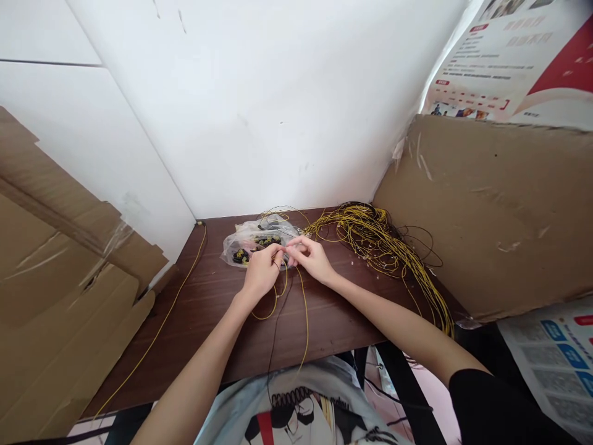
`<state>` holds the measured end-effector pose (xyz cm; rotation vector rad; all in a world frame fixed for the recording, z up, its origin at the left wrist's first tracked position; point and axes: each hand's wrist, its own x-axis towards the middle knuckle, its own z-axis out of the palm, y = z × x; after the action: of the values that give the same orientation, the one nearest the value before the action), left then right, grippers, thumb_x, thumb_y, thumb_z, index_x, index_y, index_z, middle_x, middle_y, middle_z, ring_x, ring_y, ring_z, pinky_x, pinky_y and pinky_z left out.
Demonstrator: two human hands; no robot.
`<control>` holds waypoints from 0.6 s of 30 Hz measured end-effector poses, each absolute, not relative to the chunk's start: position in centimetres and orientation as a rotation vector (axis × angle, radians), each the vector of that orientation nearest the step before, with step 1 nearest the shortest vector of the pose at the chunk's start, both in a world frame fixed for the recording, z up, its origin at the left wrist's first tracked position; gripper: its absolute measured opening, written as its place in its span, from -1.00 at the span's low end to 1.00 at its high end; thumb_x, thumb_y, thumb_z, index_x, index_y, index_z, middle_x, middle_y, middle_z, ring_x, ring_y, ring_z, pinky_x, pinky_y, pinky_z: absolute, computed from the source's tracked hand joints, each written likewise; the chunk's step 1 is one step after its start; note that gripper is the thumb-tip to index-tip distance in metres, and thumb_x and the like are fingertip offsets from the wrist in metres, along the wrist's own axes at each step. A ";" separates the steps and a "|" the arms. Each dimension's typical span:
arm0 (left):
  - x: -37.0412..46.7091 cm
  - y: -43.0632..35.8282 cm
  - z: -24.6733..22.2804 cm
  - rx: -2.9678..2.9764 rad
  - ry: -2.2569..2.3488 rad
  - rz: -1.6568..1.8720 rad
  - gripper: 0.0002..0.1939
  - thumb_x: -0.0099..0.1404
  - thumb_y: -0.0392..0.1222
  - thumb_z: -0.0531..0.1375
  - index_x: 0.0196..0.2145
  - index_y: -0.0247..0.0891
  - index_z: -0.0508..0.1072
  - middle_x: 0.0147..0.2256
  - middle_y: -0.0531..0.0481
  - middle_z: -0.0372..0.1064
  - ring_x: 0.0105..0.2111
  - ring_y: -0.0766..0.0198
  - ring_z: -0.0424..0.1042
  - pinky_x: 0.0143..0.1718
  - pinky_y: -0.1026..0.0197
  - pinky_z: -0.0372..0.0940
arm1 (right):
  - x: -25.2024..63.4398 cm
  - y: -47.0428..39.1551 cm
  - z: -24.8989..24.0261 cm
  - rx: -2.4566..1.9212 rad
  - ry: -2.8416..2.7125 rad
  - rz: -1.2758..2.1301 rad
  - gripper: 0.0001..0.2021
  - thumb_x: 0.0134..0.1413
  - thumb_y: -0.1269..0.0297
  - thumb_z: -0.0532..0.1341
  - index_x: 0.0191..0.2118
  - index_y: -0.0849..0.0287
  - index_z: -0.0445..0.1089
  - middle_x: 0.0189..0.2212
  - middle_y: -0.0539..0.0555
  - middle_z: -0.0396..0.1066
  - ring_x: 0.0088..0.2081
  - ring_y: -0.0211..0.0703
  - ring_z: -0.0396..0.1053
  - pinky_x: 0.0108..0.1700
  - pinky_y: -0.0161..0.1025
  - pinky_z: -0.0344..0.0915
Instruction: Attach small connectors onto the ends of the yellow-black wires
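My left hand [263,270] and my right hand [315,261] meet over the middle of the table, thumbs and fingertips pinched together. Thin wires run out from between them. A yellow wire [305,309] hangs from beneath the right hand to the table's front edge, and a dark wire [274,337] trails down beside it. Below the left hand, another yellow wire [265,318] curls in a loop. The tiny piece at the fingertips is too small to make out. Just behind the hands lies a clear plastic bag [228,246] with small black and yellow parts [241,255] inside.
A large tangle of yellow and black wires [370,232] spreads at the back right and over the front edge. One yellow wire [173,303] runs along the table's left side. Cardboard sheets [69,296] stand left and right, with a white wall [278,123] behind.
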<state>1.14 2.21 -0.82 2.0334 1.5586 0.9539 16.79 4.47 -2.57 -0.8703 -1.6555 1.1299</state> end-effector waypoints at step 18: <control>0.3 1.9 -2.6 1.633 1.355 1.219 -0.69 0.20 -0.03 0.14 -0.32 -0.37 0.47 -0.57 0.02 0.35 -0.52 0.31 0.35 -0.40 0.29 0.24 | 17.2 5.2 -2.5 -0.881 -1.571 1.346 -0.74 -0.06 0.09 0.26 -0.37 0.21 0.38 -0.60 -0.04 0.36 -0.54 -0.32 0.27 -0.43 -0.34 0.21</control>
<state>0.26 1.90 -2.64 1.6330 1.3549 1.2188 17.18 5.20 -2.54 -0.8814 -1.5710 1.3458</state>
